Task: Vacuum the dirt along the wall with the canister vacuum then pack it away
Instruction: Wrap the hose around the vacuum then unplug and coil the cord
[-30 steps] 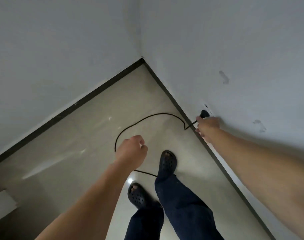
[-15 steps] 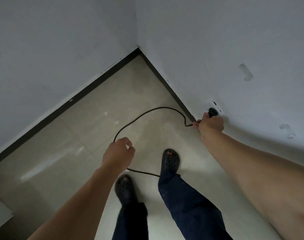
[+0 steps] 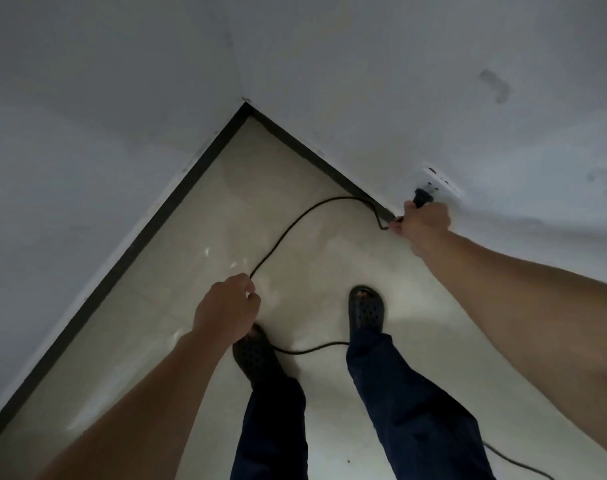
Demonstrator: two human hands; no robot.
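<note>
Black plug [image 3: 422,196] at white wall socket [image 3: 441,181] held in R hand [image 3: 424,224] grip; L hand [image 3: 226,306] grip pinches cord [image 3: 295,224].

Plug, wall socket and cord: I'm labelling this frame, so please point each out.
plug [image 3: 422,196], head view, black body.
wall socket [image 3: 441,178], head view, white faceplate.
cord [image 3: 343,198], head view, top of its arc over the floor.

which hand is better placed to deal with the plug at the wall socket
Right. The right hand grips the black plug right at the wall socket; the left hand holds the cord farther back, away from the wall.
</note>
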